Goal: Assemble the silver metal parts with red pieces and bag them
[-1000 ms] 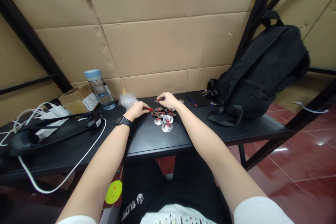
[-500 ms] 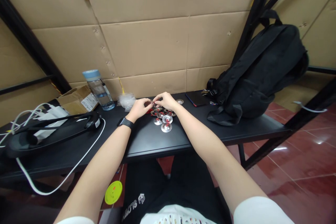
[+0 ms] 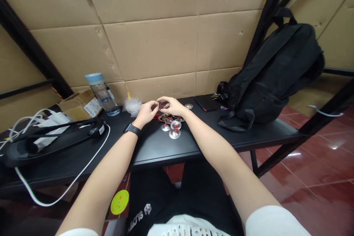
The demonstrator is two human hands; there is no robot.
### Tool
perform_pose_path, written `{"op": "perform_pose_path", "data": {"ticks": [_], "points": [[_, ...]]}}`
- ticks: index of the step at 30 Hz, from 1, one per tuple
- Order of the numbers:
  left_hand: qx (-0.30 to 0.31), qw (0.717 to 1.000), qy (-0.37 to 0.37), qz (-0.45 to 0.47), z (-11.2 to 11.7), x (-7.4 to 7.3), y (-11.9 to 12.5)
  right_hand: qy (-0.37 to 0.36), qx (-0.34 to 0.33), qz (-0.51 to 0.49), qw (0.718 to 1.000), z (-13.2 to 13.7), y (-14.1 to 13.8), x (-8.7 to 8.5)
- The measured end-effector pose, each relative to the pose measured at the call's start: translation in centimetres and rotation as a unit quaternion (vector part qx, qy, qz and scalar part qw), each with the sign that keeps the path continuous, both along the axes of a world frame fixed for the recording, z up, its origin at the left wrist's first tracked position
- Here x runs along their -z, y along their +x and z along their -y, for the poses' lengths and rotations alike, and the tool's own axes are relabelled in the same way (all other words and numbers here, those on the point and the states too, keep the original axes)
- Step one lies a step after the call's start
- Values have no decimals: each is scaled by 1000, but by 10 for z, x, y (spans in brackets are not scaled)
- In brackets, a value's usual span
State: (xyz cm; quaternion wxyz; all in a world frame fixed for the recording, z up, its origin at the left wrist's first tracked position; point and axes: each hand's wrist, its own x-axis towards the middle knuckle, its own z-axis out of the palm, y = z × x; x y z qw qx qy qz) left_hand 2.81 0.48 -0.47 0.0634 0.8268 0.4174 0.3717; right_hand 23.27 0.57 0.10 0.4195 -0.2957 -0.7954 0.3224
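Head view: right hand [image 3: 170, 106] pinches a small metal disc [image 3: 159, 106] above the pile's [image 3: 172, 121] far left edge; disc round, looks steeply tilted, facing unclear; left hand [image 3: 148, 113] fingertips beside it, grip can't tell; hands together now, apart a second ago.

At lower centre, a hand could pass over the tabletop [image 3: 157, 149] below the metal discs [image 3: 174, 134]; at middle left, the bottle [image 3: 104, 98] and plastic bundle [image 3: 132, 107] obstruct; at right, the backpack [image 3: 273, 73] blocks; at upper centre, cardboard [image 3: 155, 48] bars the back.
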Motion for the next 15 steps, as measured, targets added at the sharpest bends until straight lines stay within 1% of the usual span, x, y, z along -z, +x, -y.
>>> {"op": "perform_pose_path", "data": {"ticks": [3,6,8,11,15], "points": [[-5,1000,-4,6,1,0,2,11,-2,10,1000,1,0,-2],[-5,1000,-15,12,2,-1,3,39,16,26,999,2,-1,-3],[0,1000,-18,5,2,-3,2,57,43,48,996,1,-1,-3],[3,999,-23,-43,2,-6,-5,63,89,85,990,-4,4,-1],[-6,994,-37,-99,-2,-12,-22,61,175,135,973,-14,23,0]]}}
